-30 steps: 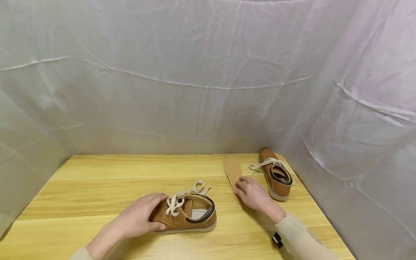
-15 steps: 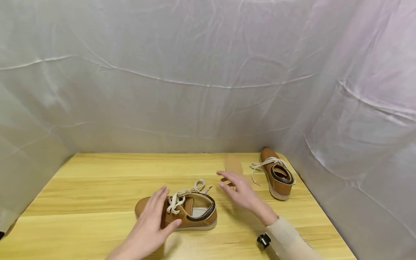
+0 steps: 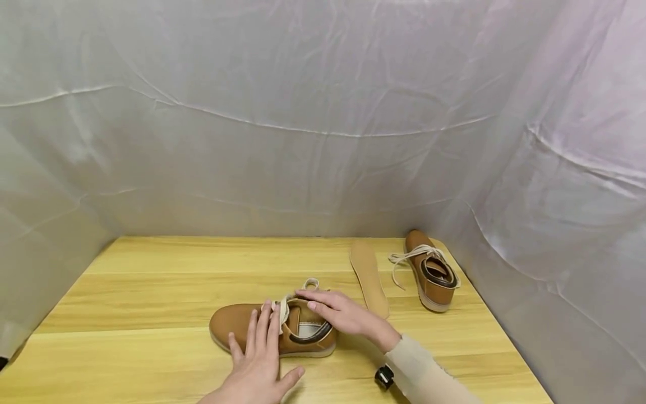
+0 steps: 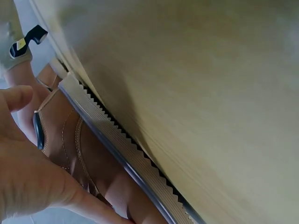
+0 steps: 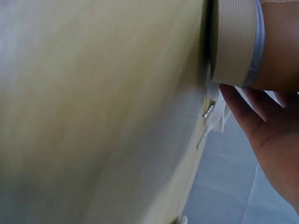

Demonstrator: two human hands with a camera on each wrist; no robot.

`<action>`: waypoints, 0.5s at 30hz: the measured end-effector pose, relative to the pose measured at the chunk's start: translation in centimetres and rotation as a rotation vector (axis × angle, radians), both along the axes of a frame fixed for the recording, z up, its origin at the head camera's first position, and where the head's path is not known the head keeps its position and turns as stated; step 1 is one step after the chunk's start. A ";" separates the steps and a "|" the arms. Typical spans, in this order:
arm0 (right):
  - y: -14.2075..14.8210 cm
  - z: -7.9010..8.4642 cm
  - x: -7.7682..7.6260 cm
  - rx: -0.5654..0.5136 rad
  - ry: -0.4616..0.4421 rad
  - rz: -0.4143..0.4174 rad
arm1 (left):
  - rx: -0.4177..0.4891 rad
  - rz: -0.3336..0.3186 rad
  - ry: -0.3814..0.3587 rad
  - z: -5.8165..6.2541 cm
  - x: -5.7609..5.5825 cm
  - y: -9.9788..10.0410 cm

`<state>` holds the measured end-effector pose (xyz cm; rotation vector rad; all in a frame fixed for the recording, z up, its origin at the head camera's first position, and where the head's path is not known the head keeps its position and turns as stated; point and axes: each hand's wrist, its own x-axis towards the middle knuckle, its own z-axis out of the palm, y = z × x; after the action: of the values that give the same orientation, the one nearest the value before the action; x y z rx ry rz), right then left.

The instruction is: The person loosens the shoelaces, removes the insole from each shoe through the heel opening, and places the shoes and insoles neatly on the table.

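- Brown shoe (image 3: 287, 343): sole down on wooden table (image 3: 151, 292), toe to the left, laces on.
- Left hand (image 3: 257, 359): fingers straight and spread over shoe's side and laces, nothing gripped.
- Right hand (image 3: 343, 314): fingers extended at heel collar, not wrapped round anything; can't tell how firm the contact is.
- Tan insole (image 3: 370, 278): flat on table, beyond right hand.
- Second shoe (image 3: 435, 289): far right, laces loose.

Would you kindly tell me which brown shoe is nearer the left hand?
The front shoe: the left hand is over it, while the other shoe stands farther back at right.
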<state>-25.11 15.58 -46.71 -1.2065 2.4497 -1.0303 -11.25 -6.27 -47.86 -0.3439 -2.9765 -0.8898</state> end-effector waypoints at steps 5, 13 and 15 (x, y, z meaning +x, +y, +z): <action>-0.4 -0.1 0.5 -0.014 -0.017 -0.034 | -0.035 0.009 0.014 0.0 -0.2 0.3; -1.8 -0.3 1.6 -0.050 0.060 -0.094 | -0.074 0.010 0.053 -0.1 -1.5 -1.2; -2.4 -0.2 2.0 -0.047 0.052 -0.125 | -0.084 0.001 0.087 -0.3 -2.1 -1.9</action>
<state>-23.16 13.23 -46.94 -1.1196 2.5834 -1.1082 -13.35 -8.18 -48.14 -0.3733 -2.9388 -0.7318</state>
